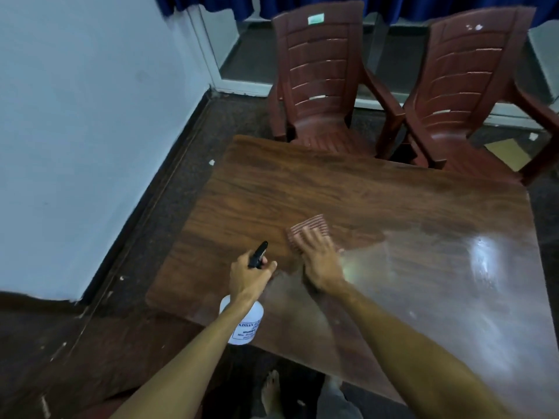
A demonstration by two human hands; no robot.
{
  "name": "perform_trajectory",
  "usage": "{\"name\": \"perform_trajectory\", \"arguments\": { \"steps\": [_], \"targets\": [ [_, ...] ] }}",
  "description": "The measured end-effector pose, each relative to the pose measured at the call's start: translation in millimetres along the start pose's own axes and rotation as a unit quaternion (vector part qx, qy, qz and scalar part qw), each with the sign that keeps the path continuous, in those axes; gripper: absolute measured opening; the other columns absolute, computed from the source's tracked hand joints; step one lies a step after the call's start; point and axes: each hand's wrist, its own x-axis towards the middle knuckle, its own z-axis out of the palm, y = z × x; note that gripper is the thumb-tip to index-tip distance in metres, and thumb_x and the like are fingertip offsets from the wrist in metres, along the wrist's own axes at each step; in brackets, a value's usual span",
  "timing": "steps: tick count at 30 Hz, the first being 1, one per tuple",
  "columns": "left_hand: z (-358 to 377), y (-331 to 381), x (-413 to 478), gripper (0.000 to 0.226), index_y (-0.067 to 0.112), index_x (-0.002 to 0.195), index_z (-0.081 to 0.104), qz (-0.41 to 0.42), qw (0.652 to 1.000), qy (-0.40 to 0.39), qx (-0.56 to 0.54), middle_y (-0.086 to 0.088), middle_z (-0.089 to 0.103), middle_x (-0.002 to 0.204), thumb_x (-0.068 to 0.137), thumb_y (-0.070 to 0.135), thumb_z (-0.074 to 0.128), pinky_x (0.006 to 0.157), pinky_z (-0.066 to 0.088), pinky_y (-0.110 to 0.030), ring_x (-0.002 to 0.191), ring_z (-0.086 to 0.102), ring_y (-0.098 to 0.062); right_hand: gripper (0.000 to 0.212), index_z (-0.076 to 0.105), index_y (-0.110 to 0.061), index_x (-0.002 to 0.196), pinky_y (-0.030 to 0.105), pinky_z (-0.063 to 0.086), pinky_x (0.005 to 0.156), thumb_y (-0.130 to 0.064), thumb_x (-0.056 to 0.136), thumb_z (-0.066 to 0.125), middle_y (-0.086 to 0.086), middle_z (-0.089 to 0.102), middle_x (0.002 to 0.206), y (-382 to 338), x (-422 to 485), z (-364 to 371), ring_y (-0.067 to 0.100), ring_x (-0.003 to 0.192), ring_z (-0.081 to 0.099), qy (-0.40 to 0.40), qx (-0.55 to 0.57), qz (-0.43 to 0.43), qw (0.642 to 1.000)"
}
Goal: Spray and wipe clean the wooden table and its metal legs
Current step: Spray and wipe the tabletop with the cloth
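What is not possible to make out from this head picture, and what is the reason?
- the metal legs: head view, hidden completely under the table top.
- the label of the spray bottle: head view, partly covered by the left forearm, letters too small.
- the cloth: head view, motion-blurred, near part under the right hand.
- the sprayer trigger: head view, hidden inside the grip of the left hand.

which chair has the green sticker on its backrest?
The chair nearer the wall; its backrest top carries the sticker. The other chair shows only white flecks.
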Motion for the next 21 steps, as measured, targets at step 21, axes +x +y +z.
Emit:
{"name": "perform_trajectory", "arguments": {
  "steps": [21],
  "targets": [
    [-175.1, -184.8, -56.5, 0.018, 0.017, 0.077, 0.064, -0.067, 0.978, 0.161, -0.113, 0.002, 0.069, 0.071, 0.083, 0.019, 0.081, 0.070, 0.056, -0.040, 0.070, 0.067, -0.018, 0.060, 0.020, -0.025, 0.159, 0.050, 0.004, 0.124, -0.021, 0.102, 0.040, 0.000, 0.006, 0.168, -283.9, 21.6, 117.1, 0.026, 0.154, 0.000, -0.140, -0.021, -0.141, 0.980]
  ]
}}
